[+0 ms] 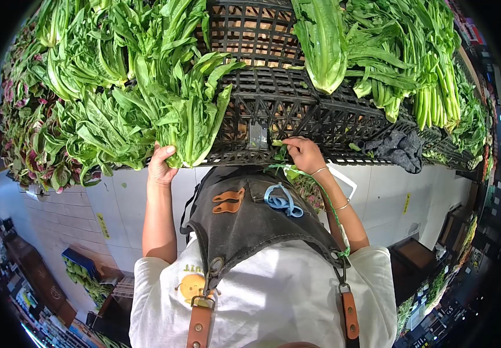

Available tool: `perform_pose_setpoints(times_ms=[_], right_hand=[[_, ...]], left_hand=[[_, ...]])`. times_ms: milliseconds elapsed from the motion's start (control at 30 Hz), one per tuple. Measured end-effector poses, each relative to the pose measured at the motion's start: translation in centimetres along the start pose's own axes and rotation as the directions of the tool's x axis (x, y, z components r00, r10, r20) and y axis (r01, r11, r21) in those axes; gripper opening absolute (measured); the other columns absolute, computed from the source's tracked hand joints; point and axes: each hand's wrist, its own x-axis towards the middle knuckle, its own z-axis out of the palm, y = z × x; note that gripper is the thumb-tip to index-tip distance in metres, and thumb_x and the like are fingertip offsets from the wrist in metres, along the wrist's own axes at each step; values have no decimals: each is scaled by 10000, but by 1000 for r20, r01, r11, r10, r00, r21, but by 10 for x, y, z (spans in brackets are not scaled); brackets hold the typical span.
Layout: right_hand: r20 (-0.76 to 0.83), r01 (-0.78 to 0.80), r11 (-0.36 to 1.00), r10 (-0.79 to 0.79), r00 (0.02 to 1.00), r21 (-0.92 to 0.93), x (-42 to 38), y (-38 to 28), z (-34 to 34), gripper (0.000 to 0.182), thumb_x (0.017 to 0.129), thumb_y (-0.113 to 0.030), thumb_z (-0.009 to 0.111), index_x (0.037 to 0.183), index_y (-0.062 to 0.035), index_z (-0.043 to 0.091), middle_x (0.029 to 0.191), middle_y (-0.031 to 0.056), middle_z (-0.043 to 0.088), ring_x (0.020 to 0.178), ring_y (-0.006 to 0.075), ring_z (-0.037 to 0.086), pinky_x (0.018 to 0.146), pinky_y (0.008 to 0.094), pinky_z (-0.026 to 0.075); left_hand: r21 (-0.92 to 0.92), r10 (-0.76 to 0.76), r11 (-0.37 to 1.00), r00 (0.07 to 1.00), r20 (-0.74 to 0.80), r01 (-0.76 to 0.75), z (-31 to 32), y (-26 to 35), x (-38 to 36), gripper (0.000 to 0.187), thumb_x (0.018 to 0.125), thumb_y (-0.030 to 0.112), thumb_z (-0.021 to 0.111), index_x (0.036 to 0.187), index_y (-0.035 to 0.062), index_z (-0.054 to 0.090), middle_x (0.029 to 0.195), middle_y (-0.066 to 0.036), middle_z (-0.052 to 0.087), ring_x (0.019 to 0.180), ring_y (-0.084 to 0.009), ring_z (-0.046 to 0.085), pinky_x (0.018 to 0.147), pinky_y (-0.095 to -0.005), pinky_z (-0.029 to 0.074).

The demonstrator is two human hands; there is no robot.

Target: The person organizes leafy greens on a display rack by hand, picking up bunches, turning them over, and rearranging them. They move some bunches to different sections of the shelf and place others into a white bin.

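Observation:
My left hand (162,165) is closed around the base of a bunch of long-leaf lettuce (188,124), its thumb lying on top of the stalks. That bunch rests at the front edge of a heap of similar lettuce (102,130). My right hand (305,155) is at the front rim of a black plastic crate (268,95). Its thumb and forefinger pinch a small yellow-green leaf scrap (278,142). Partly hidden below the right hand, a green cord (327,200) runs from the rim area up to my apron strap.
A single lettuce head (322,52) lies on the crates, right of centre. Stemmed greens (433,93) are piled further right, with a dark crumpled cloth (398,151) in front. Red-leaved greens (36,127) fill the far left. My dark apron (233,217) sits close against the rim.

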Motion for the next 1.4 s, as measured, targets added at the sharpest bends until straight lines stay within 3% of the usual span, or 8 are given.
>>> perform_pose_setpoints(times_ms=[167,367,567,667,933,1000,1167,1400], right_hand=[[62,-220,824,220,973,522,-38,-28,-61,252,882,-58,502,1061,26,659,1035,100,661,856,163,618,804,286,490],[144,-290,362,378,914,886,-147,43,-110,247,855,-75,508,1018,63,633,983,125,663,834,212,635,758,346,521],[-141,-690,720,678,721,-68,-249,193,-36,321,829,-120,579,1140,-50,615,979,188,670,893,321,651,789,393,511],[-357,-843,443,768,532,-305,-265,213,-9,328,821,-169,587,1139,-88,602,975,199,663,931,368,634,791,412,501],[-174,-996,68,983,58,54,-292,251,-2,515,895,-472,434,929,-17,674,850,241,669,846,357,669,744,463,516],[-702,-937,127,631,329,-325,-317,269,38,602,865,-583,416,955,-55,691,863,215,679,791,326,673,751,439,510],[95,-852,122,992,85,-509,-216,123,-50,634,868,-630,425,1039,-77,684,958,174,689,923,263,670,814,362,504],[-41,-738,274,925,378,-617,-179,120,-52,592,839,-583,527,1023,-43,684,1059,137,674,985,277,647,840,389,509]], left_hand=[[3,3,1000,1000,-6,-3,-1,2,-1,677,670,24,699,1289,-3,427,1141,-127,597,1019,-277,613,932,-415,498],[56,-10,998,999,-35,12,-19,-1,0,727,669,77,684,1334,16,396,1229,-149,557,1103,-314,572,983,-444,465],[6,-2,1000,1000,23,1,-3,3,-2,675,681,19,674,1306,1,417,1155,-128,592,1029,-277,610,929,-420,502],[63,-4,998,1000,19,2,-16,1,0,694,687,81,684,1320,4,409,1190,-140,580,1069,-296,590,959,-429,479],[21,-30,999,999,26,29,-11,6,-2,653,690,30,674,1295,0,430,1148,-130,598,1034,-283,608,937,-426,494],[73,-18,997,1000,23,17,-16,5,0,661,694,91,682,1297,-10,432,1174,-151,590,1058,-304,597,959,-435,478],[95,17,995,1000,18,-19,-19,2,1,651,704,123,679,1290,-27,438,1177,-172,590,1063,-318,596,966,-439,472],[17,-26,1000,999,43,25,-14,4,3,690,681,42,692,1310,4,411,1176,-132,581,1067,-285,591,959,-425,483]])
